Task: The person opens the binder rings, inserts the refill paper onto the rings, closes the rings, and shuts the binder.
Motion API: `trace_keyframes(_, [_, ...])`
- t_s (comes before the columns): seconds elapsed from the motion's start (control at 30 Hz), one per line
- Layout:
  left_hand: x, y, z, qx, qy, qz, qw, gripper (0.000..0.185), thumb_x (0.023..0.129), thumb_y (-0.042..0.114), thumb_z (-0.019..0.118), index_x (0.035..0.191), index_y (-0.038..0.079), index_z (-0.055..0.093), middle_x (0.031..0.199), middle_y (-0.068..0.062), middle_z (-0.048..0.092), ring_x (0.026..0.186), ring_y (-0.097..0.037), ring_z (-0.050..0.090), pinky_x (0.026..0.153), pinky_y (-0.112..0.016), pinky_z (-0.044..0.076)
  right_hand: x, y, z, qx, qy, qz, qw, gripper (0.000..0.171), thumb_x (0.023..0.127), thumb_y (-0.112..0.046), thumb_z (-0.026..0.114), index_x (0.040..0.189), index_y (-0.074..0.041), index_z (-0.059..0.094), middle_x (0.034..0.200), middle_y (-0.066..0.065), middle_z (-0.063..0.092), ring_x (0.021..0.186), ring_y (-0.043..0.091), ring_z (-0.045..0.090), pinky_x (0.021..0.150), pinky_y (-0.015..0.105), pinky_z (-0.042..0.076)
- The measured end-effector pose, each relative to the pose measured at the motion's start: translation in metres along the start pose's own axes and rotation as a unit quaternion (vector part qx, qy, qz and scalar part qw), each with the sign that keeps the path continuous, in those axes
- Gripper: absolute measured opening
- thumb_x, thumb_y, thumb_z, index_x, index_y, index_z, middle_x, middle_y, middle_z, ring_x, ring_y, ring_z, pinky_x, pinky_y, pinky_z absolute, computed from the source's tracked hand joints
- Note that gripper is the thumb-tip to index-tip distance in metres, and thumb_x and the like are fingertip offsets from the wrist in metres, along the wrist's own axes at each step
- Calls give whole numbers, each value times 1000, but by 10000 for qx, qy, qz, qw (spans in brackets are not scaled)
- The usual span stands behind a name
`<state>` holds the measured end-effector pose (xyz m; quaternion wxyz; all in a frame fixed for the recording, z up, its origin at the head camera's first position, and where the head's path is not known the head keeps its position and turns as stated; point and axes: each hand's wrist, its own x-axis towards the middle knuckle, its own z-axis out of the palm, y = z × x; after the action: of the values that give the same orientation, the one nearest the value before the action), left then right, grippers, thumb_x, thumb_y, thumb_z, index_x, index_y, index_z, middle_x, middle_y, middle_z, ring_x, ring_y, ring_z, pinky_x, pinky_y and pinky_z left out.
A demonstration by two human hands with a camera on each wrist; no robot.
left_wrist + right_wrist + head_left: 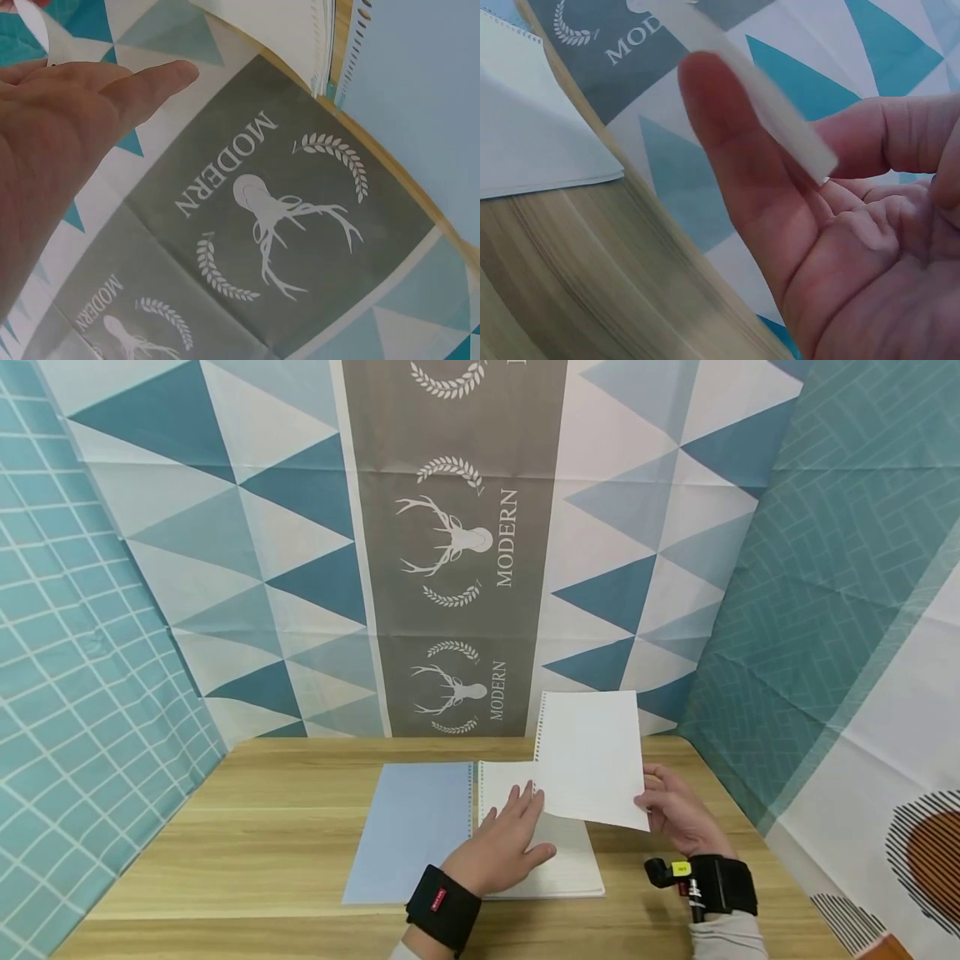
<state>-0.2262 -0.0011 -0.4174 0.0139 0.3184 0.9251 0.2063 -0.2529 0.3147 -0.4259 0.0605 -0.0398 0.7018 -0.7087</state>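
A notebook lies on the table, its light blue cover (pixel 420 831) folded out to the left and its white pages (pixel 562 864) to the right, both with punched holes along the middle. Over the pages my left hand (pixel 506 853) is spread, fingers straight and pointing away; its fingertips overlap the sheet's lower left edge, but contact is unclear. My right hand (pixel 681 814) pinches the right edge of a loose white sheet (pixel 592 756), which is raised above the pages, with holes down its left side. In the right wrist view the thumb and fingers grip the sheet (pixel 799 139).
The wood-grain table (pixel 240 835) extends on both sides of the notebook. Behind it hangs a patterned cloth (pixel 465 610) with triangles and deer heads. Tile-patterned cloth (pixel 82 635) stands at the left, with more cloth (pixel 847 635) at the right.
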Motion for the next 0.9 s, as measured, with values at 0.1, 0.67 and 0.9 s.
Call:
trace_keyframes(0.1, [-1, -2, -4, -5, 41, 4, 10000, 75, 104, 48, 51, 162, 9, 24, 170, -14, 21, 158, -31, 21, 119, -62, 32, 2, -2, 5, 36, -54, 54, 10000, 64, 95, 7, 51, 149, 6, 18, 110, -5, 71, 94, 12, 74, 77, 31, 62])
trace_keyframes(0.67, [-5, -14, -15, -189, 67, -228, 9995, 75, 104, 49, 50, 162, 9, 25, 171, -11, 20, 159, -28, 19, 121, -61, 29, 8, -3, 21, -73, -352, 83, 9993, 54, 96, 6, 49, 144, 6, 26, 108, -1, 71, 94, 14, 73, 75, 30, 60])
trace_keyframes(0.9, [-7, -16, -20, -171, 247, 23, 9995, 66, 105, 38, 54, 158, 5, 34, 168, -14, 28, 156, -29, 27, 118, -60, 35, 8, -3, 20, -41, -360, 127, 9993, 53, 97, 6, 48, 145, 6, 25, 108, -1, 71, 93, 14, 73, 76, 31, 60])
